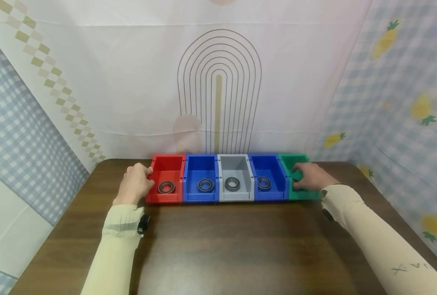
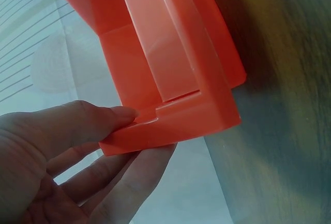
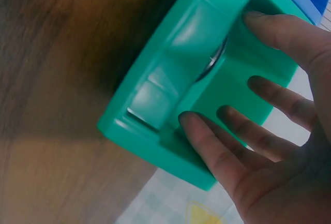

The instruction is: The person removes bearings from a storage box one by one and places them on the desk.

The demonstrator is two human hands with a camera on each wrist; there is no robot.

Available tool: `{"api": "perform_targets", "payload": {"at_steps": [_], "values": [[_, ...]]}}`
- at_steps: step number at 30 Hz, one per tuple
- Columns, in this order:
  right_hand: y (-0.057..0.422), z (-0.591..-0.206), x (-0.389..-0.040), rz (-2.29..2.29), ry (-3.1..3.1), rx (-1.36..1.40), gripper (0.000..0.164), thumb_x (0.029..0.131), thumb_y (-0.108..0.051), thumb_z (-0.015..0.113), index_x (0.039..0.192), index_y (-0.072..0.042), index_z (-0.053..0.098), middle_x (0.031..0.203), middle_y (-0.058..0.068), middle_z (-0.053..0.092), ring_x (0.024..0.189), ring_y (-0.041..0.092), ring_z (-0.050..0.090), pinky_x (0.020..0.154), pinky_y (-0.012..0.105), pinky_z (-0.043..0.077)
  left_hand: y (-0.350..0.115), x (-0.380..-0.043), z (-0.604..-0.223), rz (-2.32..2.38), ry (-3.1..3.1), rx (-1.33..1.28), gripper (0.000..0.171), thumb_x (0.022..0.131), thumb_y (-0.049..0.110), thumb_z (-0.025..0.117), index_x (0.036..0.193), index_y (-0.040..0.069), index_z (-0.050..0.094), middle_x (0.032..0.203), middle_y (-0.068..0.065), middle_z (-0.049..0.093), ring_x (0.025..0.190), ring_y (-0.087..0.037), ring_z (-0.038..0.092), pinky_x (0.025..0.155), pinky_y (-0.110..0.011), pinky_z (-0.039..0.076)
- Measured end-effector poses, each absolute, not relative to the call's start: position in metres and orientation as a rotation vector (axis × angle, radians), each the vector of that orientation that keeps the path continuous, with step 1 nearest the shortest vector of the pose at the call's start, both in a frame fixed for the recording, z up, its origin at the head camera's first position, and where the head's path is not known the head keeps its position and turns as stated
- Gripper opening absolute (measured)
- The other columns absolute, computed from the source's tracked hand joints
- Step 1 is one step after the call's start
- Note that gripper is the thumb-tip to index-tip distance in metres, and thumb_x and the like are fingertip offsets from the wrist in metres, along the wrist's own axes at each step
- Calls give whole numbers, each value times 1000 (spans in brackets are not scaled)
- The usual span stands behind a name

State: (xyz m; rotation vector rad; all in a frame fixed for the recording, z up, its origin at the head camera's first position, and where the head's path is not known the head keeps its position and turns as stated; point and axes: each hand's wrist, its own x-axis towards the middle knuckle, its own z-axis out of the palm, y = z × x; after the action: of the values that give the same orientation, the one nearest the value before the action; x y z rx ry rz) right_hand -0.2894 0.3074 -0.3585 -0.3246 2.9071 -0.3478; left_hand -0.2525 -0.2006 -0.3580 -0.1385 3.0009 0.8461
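Observation:
My left hand [image 1: 133, 185] pinches the outer side wall of a red bin [image 2: 178, 116], thumb inside and fingers beneath the rim. At the other end of the row, my right hand [image 1: 314, 177] reaches into a green bin [image 3: 116, 123] with its fingers spread. Between thumb and fingers, the edge of a ball bearing [image 3: 214, 61] shows in the right wrist view; most of it is hidden behind the bin's front lip. Another ball bearing [image 1: 166, 192] lies in the red bin.
Between the end bins stand a blue bin [image 1: 201, 197], a grey bin [image 1: 236, 196] and a second blue bin [image 1: 271, 196], each with one bearing. The row stands at the back of a brown wooden table [image 1: 226, 246], before a hanging cloth [image 1: 141, 82].

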Motion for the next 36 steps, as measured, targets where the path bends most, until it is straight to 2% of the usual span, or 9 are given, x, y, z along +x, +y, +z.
{"api": "perform_targets", "payload": {"at_steps": [9,15,24,30,36], "values": [[305,-369,-291,-338,2896,-328,56,79,-19,71,127,4,54,122,25,60,110,38,57,90,55,47,-199,-252,-357,858,2985,-156,48,87,7,62,134,2,53,133,-24,56,99,-35,59,79,-43,54],[303,-374,-293,-296,2921,-360,62,78,-15,69,131,10,49,129,31,55,119,47,51,97,58,44,-199,-251,-356,856,2968,-188,49,88,8,62,135,3,51,134,-23,55,98,-35,59,72,-39,52],[302,-382,-293,-280,2944,-347,60,80,-11,66,132,12,48,130,32,54,121,49,49,100,59,42,-196,-251,-354,928,2917,-255,51,89,7,62,137,4,49,136,-22,54,95,-33,59,66,-31,54],[302,-387,-295,-307,2916,-289,61,82,-9,64,136,12,43,135,33,50,126,50,44,102,60,38,-193,-250,-352,943,2912,-288,51,89,7,62,138,4,48,138,-22,52,100,-34,58,71,-33,54],[303,-390,-297,-307,2922,-313,61,81,-6,62,136,12,43,134,33,50,126,50,44,103,60,39,-191,-250,-351,929,2903,-314,52,89,6,62,138,4,48,139,-22,51,100,-34,56,70,-31,52]]}}
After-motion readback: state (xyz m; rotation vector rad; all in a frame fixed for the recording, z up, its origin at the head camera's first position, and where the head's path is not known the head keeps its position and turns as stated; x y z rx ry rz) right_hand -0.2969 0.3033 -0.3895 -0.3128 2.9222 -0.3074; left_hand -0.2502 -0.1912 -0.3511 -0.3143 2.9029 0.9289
